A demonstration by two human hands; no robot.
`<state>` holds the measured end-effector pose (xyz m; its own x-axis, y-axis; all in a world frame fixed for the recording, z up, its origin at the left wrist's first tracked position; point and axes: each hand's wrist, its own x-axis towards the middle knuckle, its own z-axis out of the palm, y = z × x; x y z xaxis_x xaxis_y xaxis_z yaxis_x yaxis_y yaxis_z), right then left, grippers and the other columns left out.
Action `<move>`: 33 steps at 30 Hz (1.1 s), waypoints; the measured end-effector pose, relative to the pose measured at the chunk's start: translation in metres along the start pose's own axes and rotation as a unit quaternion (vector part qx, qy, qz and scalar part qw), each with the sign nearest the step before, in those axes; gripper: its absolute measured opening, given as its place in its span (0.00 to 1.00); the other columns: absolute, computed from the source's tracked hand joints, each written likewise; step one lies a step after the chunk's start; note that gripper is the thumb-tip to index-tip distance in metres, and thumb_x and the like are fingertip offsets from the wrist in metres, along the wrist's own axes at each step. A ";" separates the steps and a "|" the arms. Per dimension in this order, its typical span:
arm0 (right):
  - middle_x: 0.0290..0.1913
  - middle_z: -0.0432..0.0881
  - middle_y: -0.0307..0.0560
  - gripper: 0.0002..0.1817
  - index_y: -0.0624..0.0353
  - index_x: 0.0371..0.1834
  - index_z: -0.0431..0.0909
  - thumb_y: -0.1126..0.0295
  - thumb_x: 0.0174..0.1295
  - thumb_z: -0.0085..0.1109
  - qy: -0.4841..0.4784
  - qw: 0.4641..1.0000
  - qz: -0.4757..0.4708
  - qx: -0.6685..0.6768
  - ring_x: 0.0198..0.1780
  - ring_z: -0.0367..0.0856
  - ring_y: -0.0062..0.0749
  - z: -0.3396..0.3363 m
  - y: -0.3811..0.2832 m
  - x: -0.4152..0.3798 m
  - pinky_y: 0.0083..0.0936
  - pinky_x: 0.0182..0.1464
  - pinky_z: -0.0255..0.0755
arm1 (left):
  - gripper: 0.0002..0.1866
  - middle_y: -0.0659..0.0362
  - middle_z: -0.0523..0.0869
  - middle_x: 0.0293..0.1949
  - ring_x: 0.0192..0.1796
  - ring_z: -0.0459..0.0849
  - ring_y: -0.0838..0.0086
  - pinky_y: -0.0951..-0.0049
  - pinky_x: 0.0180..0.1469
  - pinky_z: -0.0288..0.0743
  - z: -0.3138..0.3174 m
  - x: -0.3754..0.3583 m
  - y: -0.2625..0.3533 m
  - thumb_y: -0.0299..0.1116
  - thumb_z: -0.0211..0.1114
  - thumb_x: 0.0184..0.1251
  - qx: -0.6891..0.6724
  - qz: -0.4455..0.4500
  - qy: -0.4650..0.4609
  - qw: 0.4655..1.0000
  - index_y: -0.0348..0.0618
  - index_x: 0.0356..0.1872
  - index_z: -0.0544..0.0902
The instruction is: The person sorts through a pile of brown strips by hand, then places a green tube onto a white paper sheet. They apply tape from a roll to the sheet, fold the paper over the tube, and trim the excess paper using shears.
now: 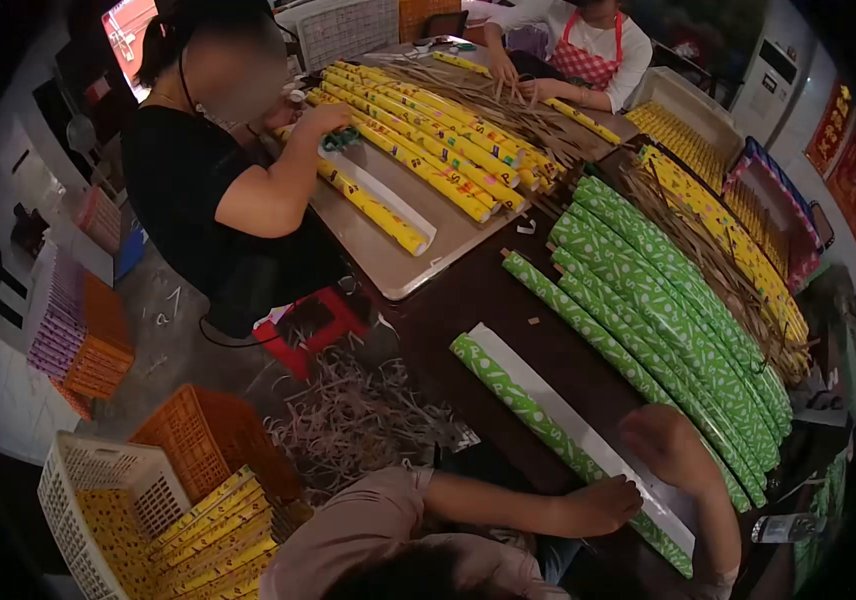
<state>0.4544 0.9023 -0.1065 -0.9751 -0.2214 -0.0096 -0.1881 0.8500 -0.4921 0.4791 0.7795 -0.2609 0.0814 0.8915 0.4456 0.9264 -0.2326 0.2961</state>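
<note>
A green patterned roll of wrapping paper [528,410] lies on the dark table in front of me, with a strip of its white underside [508,350] laid open along one long edge. My left hand [600,506] is closed at the near part of this roll, its fingers bent together over the paper. Above the white strip, to the right, my right hand [663,442] is bent at the wrist; its fingers are smeared and hard to read. Beside it rests a stack of green patterned rolls [658,310].
Across the table, one person in black [198,160] handles yellow rolls [418,130]; another wears a red checked apron [588,55]. Brown strips [688,240] and more yellow rolls [738,240] lie right. Crates [113,465] and paper scraps [358,420] are on the floor at left. A clear bottle [786,528] lies near my right arm.
</note>
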 end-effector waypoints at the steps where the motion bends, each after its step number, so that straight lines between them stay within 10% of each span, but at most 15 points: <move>1: 0.37 0.81 0.55 0.10 0.63 0.40 0.80 0.73 0.56 0.63 -0.021 1.000 0.024 -0.001 0.42 0.79 0.54 -0.001 -0.014 0.013 0.39 0.46 0.73 | 0.22 0.47 0.79 0.56 0.57 0.76 0.56 0.58 0.62 0.67 -0.008 0.004 -0.002 0.33 0.55 0.65 -0.011 -0.007 -0.052 0.999 0.30 0.57 0.76; 2: 0.37 0.81 0.55 0.10 0.63 0.40 0.80 0.73 0.56 0.62 0.000 1.000 0.005 -0.008 0.42 0.78 0.54 0.004 -0.013 0.020 0.39 0.46 0.73 | 0.22 0.46 0.78 0.57 0.59 0.75 0.56 0.57 0.64 0.66 -0.013 0.007 0.000 0.33 0.55 0.66 -0.028 -0.013 -0.105 0.994 0.30 0.58 0.75; 3: 0.38 0.81 0.56 0.10 0.63 0.40 0.79 0.72 0.57 0.62 0.019 1.000 -0.009 -0.013 0.43 0.78 0.54 0.013 -0.007 0.027 0.39 0.47 0.73 | 0.17 0.51 0.80 0.43 0.46 0.77 0.61 0.62 0.53 0.69 0.007 -0.002 -0.002 0.32 0.56 0.55 0.045 0.017 0.137 0.989 0.34 0.43 0.81; 5: 0.41 0.80 0.57 0.11 0.63 0.43 0.79 0.73 0.58 0.61 0.053 0.998 -0.005 -0.042 0.43 0.79 0.54 0.030 0.012 0.040 0.39 0.48 0.73 | 0.23 0.47 0.80 0.54 0.55 0.77 0.57 0.58 0.61 0.67 -0.005 0.001 0.001 0.31 0.57 0.61 -0.032 -0.018 -0.041 0.998 0.29 0.55 0.76; 17: 0.43 0.81 0.53 0.14 0.64 0.49 0.78 0.72 0.62 0.60 -0.005 0.985 0.111 0.131 0.43 0.81 0.43 0.078 0.018 0.103 0.33 0.47 0.75 | 0.13 0.55 0.79 0.37 0.45 0.76 0.63 0.64 0.52 0.68 -0.009 -0.001 -0.001 0.34 0.59 0.52 0.095 0.000 0.108 0.990 0.38 0.35 0.85; 19: 0.41 0.82 0.53 0.14 0.65 0.49 0.79 0.70 0.61 0.60 0.014 0.983 0.086 0.161 0.42 0.81 0.43 0.087 0.013 0.122 0.34 0.46 0.74 | 0.21 0.51 0.79 0.50 0.54 0.76 0.60 0.61 0.56 0.68 -0.016 0.001 0.000 0.31 0.58 0.58 0.013 -0.007 -0.030 0.999 0.31 0.52 0.79; 23: 0.41 0.83 0.53 0.16 0.65 0.48 0.79 0.69 0.59 0.62 0.000 0.970 0.115 0.212 0.43 0.82 0.44 0.108 0.006 0.165 0.37 0.47 0.75 | 0.18 0.50 0.80 0.48 0.54 0.77 0.60 0.60 0.56 0.69 -0.030 0.006 -0.004 0.31 0.59 0.57 0.028 0.003 0.049 0.998 0.34 0.49 0.81; 26: 0.40 0.83 0.53 0.16 0.65 0.48 0.78 0.70 0.58 0.62 0.010 0.970 0.107 0.218 0.43 0.82 0.43 0.118 -0.006 0.188 0.36 0.47 0.75 | 0.13 0.52 0.81 0.46 0.52 0.77 0.61 0.59 0.52 0.71 -0.031 0.011 -0.003 0.32 0.61 0.57 -0.147 -0.085 -0.209 0.963 0.40 0.43 0.82; 28: 0.38 0.83 0.52 0.15 0.64 0.48 0.77 0.72 0.58 0.60 0.031 0.969 0.094 0.228 0.42 0.82 0.43 0.127 -0.009 0.198 0.35 0.46 0.75 | 0.07 0.55 0.83 0.42 0.49 0.78 0.62 0.59 0.47 0.72 -0.002 0.001 0.000 0.32 0.61 0.57 -0.116 -0.027 0.104 0.987 0.46 0.36 0.83; 33: 0.34 0.82 0.52 0.12 0.64 0.43 0.75 0.80 0.54 0.55 0.098 0.962 0.082 0.241 0.40 0.82 0.45 0.136 -0.012 0.204 0.37 0.42 0.75 | 0.07 0.58 0.83 0.39 0.46 0.79 0.62 0.60 0.45 0.72 -0.003 0.000 0.001 0.31 0.62 0.56 -0.141 -0.043 0.209 0.967 0.47 0.35 0.83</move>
<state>0.2732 0.7820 -0.2206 -0.9993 0.0308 0.0199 -0.0003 0.5354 -0.8446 0.4786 0.7786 -0.2582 -0.2010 0.6909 0.6944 0.7817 -0.3141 0.5388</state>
